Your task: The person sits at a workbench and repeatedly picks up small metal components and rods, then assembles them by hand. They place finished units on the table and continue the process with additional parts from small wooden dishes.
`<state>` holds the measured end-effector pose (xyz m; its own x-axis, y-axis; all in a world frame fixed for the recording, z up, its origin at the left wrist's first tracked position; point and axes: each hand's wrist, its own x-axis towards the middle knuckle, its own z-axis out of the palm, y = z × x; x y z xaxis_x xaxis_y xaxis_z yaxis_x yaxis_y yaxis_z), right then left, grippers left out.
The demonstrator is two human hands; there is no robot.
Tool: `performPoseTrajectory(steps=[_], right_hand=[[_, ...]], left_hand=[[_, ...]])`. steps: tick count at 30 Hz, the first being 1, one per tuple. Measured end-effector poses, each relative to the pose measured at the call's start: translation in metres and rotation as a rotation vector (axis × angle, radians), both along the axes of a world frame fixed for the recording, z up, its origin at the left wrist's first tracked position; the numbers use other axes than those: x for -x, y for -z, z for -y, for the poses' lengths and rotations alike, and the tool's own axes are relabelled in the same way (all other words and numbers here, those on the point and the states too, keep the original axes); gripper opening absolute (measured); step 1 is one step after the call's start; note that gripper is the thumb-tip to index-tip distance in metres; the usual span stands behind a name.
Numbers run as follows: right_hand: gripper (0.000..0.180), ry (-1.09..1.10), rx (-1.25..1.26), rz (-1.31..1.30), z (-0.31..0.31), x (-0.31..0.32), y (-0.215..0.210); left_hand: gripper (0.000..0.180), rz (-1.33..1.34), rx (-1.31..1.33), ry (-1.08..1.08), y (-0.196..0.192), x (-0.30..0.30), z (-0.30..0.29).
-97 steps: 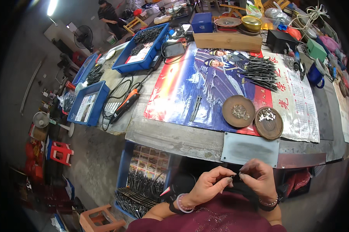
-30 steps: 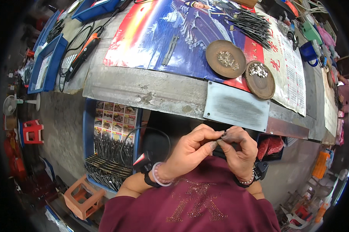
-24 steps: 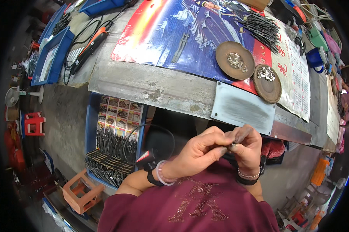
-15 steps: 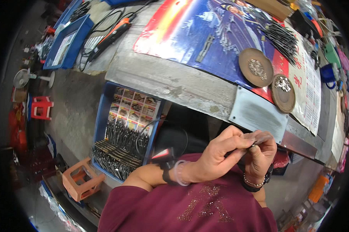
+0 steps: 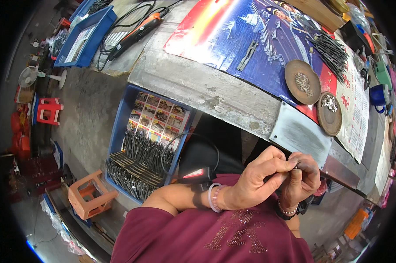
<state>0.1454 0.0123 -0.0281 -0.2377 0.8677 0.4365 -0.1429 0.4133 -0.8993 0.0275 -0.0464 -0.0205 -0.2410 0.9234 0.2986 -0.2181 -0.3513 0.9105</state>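
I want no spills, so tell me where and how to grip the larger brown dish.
Probably pinch the larger dish by its raised left rim, from the left: the smaller dish crowds its lower right, black strips lie upper right, and its bits look loose.

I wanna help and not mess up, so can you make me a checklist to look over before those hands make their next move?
1. Both hands free: not ok. The left hand and right hand meet, pinching a small thing.
2. What that small thing is: cannot tell, too little and mostly covered.
3. Bigger brown dish sitting open side up: ok, with metallic bits inside.
4. Smaller brown dish open side up too: ok, holding whitish bits.
5. Black strips resting on the poster: ok, in a loose pile.
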Motion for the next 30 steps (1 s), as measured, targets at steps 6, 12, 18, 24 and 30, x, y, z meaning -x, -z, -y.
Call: performPoseTrajectory(steps=[6,12,18,24,30], right_hand=[[0.031,0.08,-0.11,0.115,0.003,0.001,0.003],[0.05,-0.021,0.029,0.155,0.012,0.002,0.004],[0.033,-0.115,-0.113,0.454,-0.004,-0.005,-0.003],[0.051,0.009,0.07,0.039,-0.016,-0.008,-0.032],[0.066,0.224,0.109,0.131,-0.016,-0.006,-0.021]], left_hand=[[0.035,0.064,0.007,0.047,0.004,-0.007,0.001],[0.036,0.106,-0.021,0.036,0.0,-0.009,0.003],[0.035,-0.001,0.104,-0.02,0.001,0.001,0.006],[0.028,0.213,0.248,0.174,0.001,0.001,0.008],[0.026,0.36,0.263,0.2,-0.001,0.002,0.014]])
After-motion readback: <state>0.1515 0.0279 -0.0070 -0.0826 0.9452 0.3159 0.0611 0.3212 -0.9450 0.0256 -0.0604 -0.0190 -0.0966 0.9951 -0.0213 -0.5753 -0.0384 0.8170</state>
